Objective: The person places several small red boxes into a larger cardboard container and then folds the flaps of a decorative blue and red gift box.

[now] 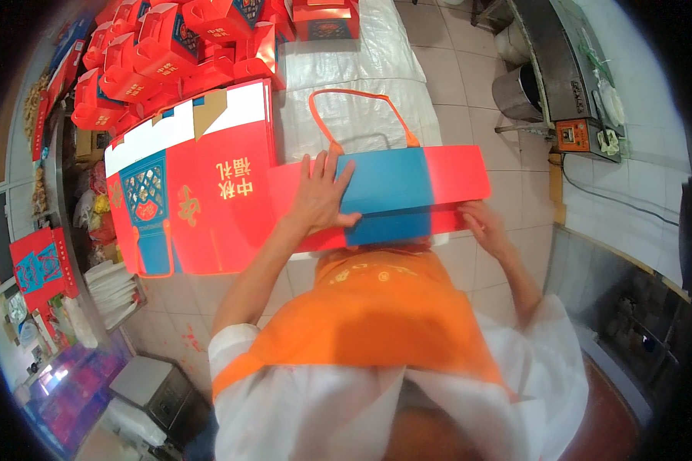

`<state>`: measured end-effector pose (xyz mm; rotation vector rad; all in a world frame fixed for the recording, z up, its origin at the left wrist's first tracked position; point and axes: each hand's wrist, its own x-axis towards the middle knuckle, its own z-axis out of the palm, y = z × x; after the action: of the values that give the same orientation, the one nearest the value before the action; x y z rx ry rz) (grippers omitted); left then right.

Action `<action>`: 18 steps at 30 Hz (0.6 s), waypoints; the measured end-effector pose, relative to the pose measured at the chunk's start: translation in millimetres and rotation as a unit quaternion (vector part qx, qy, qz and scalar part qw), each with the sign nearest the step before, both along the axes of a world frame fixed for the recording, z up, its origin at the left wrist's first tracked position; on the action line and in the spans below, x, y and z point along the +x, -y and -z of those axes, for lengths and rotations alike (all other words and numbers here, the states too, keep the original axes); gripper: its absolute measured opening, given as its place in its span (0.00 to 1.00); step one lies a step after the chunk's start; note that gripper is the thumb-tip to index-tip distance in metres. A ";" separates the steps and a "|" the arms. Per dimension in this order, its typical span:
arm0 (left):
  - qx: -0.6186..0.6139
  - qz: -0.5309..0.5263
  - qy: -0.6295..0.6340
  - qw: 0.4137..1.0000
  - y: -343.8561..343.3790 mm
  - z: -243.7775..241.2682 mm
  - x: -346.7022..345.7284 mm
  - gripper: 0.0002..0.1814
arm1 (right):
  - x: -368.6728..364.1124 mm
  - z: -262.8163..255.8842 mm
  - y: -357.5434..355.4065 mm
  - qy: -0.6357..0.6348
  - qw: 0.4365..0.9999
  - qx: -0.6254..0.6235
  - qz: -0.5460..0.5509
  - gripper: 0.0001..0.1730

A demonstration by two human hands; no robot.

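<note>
A partly folded red and blue cardboard gift box (383, 181) lies before me at the table's near edge. Its orange carrying handle (357, 91) loops out from the far side. My left hand (323, 199) rests palm down on the box's left part, fingers spread, with its thumb at the long gap between the upper and lower panels. At the right end, my right hand (484, 225) pinches the edge by that gap; its fingers are slightly blurred. Left of the box lies a stack of flat red box blanks (207, 230) with gold writing and blue lattice panels.
Assembled red gift boxes (164, 52) are piled at the far left of the table, which has a white woven plastic cover (354, 63). On the right stand a metal pot (516, 92) and a steel counter (559, 69). Shelves (101, 230) with bags line the left.
</note>
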<state>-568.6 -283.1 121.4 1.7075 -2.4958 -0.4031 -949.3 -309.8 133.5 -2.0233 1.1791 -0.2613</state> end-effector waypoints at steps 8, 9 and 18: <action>-0.026 0.041 0.007 0.999 3.7 8.8 3.0 0.50 | 24.0 -16.7 74.6 -0.130 0.960 -0.192 -0.155 0.50; -0.030 0.045 -0.001 0.999 5.7 8.4 4.2 0.49 | 29.2 -10.5 83.0 -0.165 0.949 -0.184 -0.197 0.54; -0.024 0.057 0.010 0.998 16.8 5.0 8.4 0.40 | 48.0 -11.0 105.1 -0.243 0.933 -0.103 -0.244 0.52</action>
<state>-560.2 -299.9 116.4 1.5655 -2.6031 -0.3321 -901.3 -415.0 144.6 -2.5816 0.9007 0.4035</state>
